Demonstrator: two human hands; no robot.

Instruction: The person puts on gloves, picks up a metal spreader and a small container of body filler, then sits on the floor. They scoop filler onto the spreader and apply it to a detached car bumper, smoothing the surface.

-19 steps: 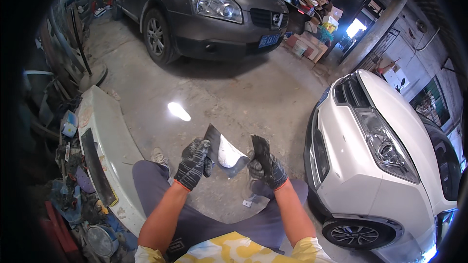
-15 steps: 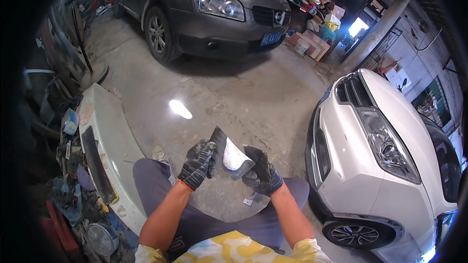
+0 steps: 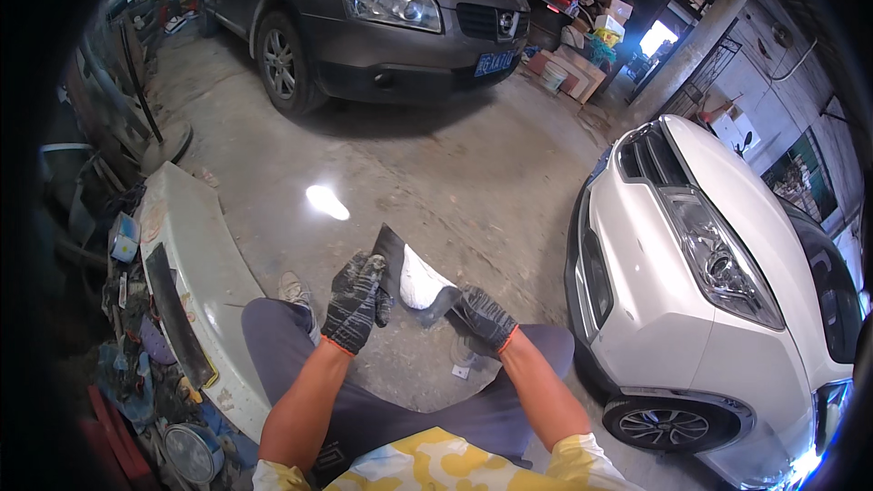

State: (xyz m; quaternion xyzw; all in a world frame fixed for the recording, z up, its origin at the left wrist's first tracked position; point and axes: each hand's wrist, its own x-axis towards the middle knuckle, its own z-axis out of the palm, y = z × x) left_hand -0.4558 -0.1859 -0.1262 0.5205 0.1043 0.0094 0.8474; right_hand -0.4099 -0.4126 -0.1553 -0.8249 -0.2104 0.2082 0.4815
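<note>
Between my hands, above the floor, is a dark grey, sheet-like piece [image 3: 391, 250] with a pointed top and a bright white patch [image 3: 419, 284] on its face. What it is exactly, I cannot make out. My left hand [image 3: 355, 300], in a black-and-grey work glove with an orange cuff, grips its left edge, thumb up. At the lower right corner my right hand [image 3: 485, 314], gloved the same way, is closed on the piece, its fingertips partly hidden. Both hands are over the gap between my knees.
To my left lies a whitish car body panel [image 3: 205, 232] with a dark strip [image 3: 177, 314], beside heaped clutter and a round tin [image 3: 193, 453]. A white car [image 3: 655, 295] stands close on my right, a grey car [image 3: 382, 45] ahead. Boxes [image 3: 617, 14] are piled at the back.
The held piece and both hands have shifted slightly left in the view. My right hand has turned, with its fingers now lower along the piece's corner. The whole view has shifted a little too.
</note>
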